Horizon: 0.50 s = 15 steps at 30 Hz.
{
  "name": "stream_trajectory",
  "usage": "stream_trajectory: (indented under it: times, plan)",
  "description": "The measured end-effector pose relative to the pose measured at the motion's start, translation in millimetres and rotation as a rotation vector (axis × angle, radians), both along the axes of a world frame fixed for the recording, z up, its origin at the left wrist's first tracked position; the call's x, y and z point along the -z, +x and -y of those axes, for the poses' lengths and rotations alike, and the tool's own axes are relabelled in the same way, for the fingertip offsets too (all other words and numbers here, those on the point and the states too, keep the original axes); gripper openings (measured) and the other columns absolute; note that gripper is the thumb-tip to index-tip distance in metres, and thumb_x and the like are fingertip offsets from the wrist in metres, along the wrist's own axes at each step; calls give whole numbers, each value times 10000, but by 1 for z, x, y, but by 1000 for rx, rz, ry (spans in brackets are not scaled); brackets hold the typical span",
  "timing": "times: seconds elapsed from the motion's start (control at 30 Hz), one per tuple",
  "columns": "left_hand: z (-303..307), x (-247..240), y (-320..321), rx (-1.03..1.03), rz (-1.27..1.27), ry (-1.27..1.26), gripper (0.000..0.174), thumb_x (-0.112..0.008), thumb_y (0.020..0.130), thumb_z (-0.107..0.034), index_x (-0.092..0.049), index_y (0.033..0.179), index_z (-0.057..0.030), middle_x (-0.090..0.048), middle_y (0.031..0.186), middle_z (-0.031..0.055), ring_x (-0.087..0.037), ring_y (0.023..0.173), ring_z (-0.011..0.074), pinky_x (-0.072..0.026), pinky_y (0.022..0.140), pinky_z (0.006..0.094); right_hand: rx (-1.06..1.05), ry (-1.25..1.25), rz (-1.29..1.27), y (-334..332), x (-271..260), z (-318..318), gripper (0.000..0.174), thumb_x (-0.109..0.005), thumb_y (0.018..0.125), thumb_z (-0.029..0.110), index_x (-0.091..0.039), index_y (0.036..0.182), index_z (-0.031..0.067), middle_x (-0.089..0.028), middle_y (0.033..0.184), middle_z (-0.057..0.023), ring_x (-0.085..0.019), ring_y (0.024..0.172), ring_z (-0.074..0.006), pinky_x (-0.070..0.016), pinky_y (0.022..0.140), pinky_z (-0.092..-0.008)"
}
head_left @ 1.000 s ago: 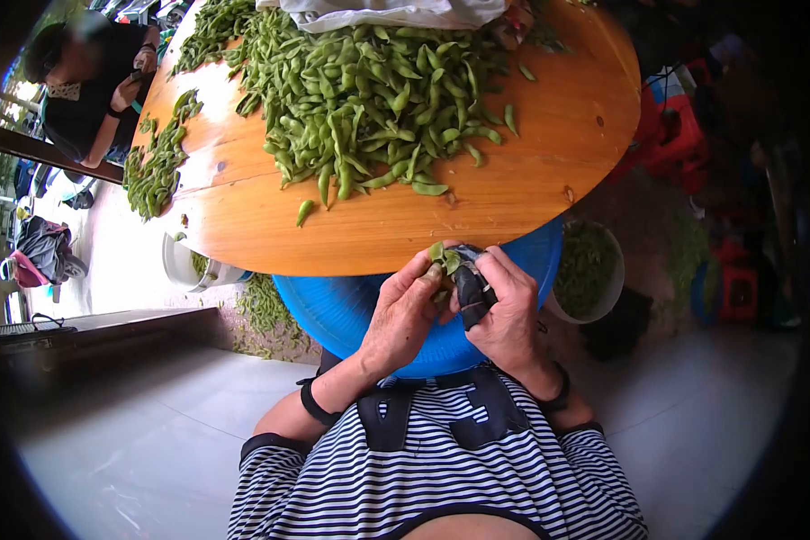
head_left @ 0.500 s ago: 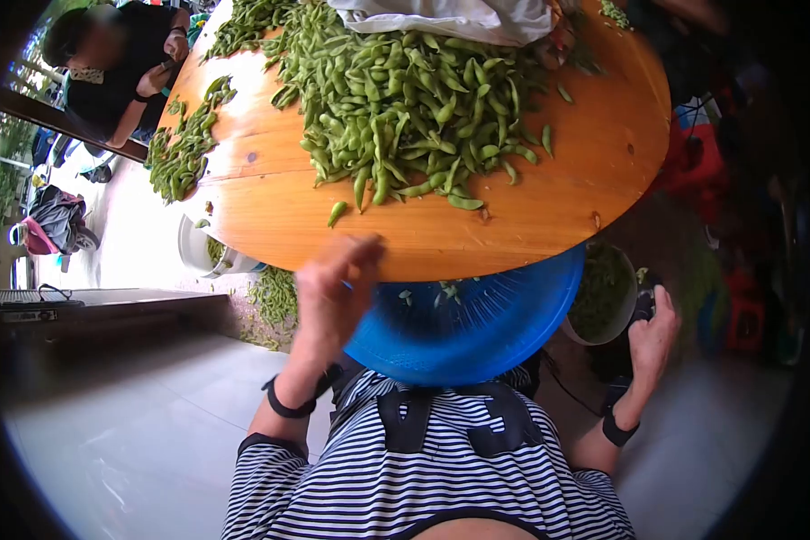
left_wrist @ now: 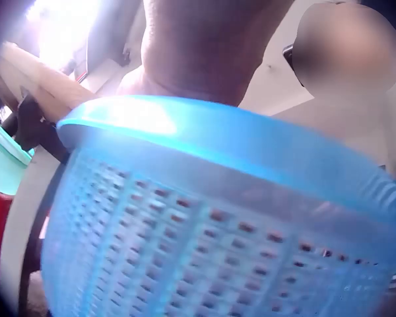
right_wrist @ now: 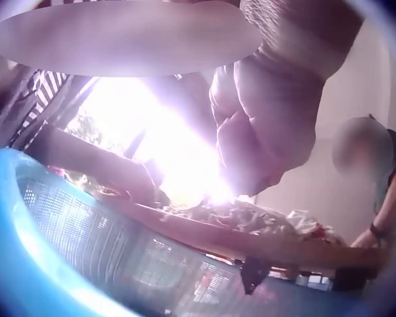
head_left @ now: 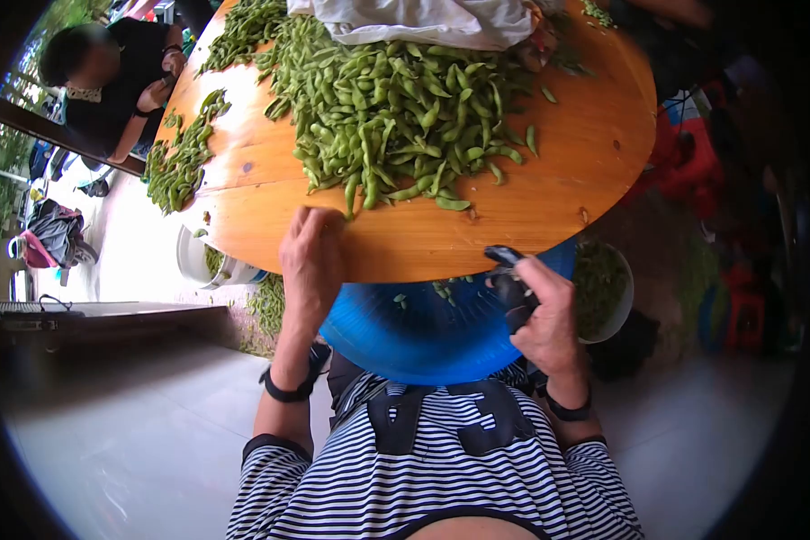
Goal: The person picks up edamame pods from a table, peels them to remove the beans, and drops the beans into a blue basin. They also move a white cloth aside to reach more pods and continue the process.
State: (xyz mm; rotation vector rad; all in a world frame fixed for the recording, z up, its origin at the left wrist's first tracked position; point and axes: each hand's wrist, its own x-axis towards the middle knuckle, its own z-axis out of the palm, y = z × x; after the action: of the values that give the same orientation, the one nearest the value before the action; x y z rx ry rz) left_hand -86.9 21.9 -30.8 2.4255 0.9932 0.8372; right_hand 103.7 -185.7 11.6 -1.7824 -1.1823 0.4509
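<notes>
A pile of green pods (head_left: pixel 396 117) covers the middle of the wooden table (head_left: pixel 387 247). My left hand (head_left: pixel 310 265) is over the near table edge, just left of the pile's lower end, fingers bent down and blurred; whatever is under them is hidden. In my right hand (head_left: pixel 549 315) I grip a dark tool (head_left: pixel 513 292), its black tip by the table edge. Below, the blue basket (head_left: pixel 423 346) holds a few green bits. The left wrist view has the basket's side (left_wrist: pixel 185 244) below that hand (left_wrist: pixel 198 53); the right wrist view has its rim (right_wrist: pixel 46 251) and my hand (right_wrist: pixel 270 119).
A white cloth (head_left: pixel 423 20) lies across the far side of the pile, and smaller pod heaps (head_left: pixel 184 157) lie at the left. White buckets (head_left: pixel 193 256) stand on both sides of the basket. A person in black (head_left: pixel 112 81) is at the far left.
Since half a second ago, my right hand has come in from the right with the dark tool. My left hand has moved slightly up and left, over the place where a lone pod lay.
</notes>
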Motion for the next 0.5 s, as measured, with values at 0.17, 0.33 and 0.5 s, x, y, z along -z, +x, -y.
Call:
stream_trajectory:
  times: [0.17, 0.33, 0.5]
  plan:
    - [82, -18, 28, 286, 555, -1193, 112, -567, 974, -131, -584, 952, -22, -548, 740, -15, -449, 627, 48, -349, 567, 190, -109, -34, -638, -12, -3, -4, 245, -568, 773, -45, -620, 1012, -65, -552, 806, -50, -547, 689, -106, -425, 622, -231]
    - [103, -10, 46, 281, 583, -1159, 86, -560, 969, -88, -570, 941, -7, -519, 752, -15, -422, 638, 56, -344, 561, 197, -71, -53, -742, -14, 1, -2, 166, -601, 797, -21, -622, 959, -53, -515, 790, -14, -498, 681, -42, -394, 574, -212]
    - [104, 2, 46, 270, 405, -628, 76, -571, 951, -48, -547, 905, 7, -526, 764, -5, -450, 651, 72, -397, 594, 216, -71, -32, -830, -14, 5, -4, 151, -609, 813, -4, -624, 958, -44, -512, 795, 0, -478, 655, -29, -384, 542, -197]
